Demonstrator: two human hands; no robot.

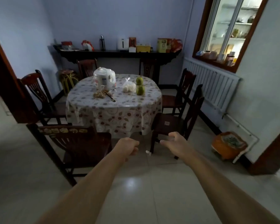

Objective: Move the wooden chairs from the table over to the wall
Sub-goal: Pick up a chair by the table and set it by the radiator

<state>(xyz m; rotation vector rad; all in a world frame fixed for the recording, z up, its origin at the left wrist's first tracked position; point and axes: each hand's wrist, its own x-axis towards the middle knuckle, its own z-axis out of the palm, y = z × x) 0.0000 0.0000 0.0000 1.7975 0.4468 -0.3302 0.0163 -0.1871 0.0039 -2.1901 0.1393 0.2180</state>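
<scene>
Both hands reach toward wooden chairs around the table; left apparently fisted.

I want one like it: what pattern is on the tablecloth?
The tablecloth is white with brown and reddish leaves and thin swirls, seen in the head view.

Cloth-covered table with rice cooker, white bag, two green fruits.
</scene>
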